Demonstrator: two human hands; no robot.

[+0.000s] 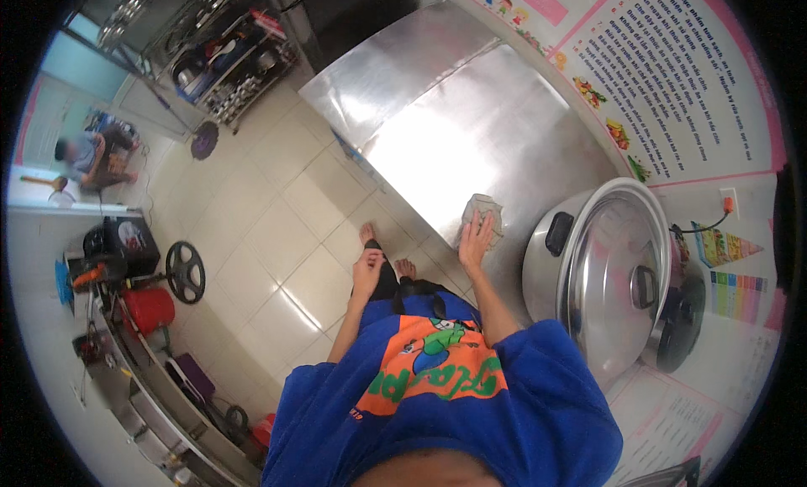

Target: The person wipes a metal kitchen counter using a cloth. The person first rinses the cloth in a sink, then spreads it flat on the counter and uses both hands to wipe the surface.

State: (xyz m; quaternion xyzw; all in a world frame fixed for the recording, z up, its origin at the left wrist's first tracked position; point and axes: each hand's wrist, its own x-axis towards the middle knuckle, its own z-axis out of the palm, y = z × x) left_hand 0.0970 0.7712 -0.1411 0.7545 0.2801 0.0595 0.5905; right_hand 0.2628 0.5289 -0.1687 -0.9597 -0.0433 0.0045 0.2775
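My right hand (476,241) lies flat on a folded grey cloth (484,204), pressing it against the stainless steel tabletop (416,153) near its front right corner. The fingers spread over the cloth and hide part of it. My left hand (368,274) hangs in front of my body, over the tiled floor. Its fingers are loosely curled, and no object shows in them. Just right of the cloth stands a large aluminium pot (548,266) with a shiny lid (611,285) and black handles.
A darker lidded pot (678,326) sits behind the big one. A wheeled rack (233,77) holds kitchenware at the back left. Along the left are a black handwheel (186,271), a red bucket (148,310) and a counter (164,417). Far left, a person (94,156) sits low.
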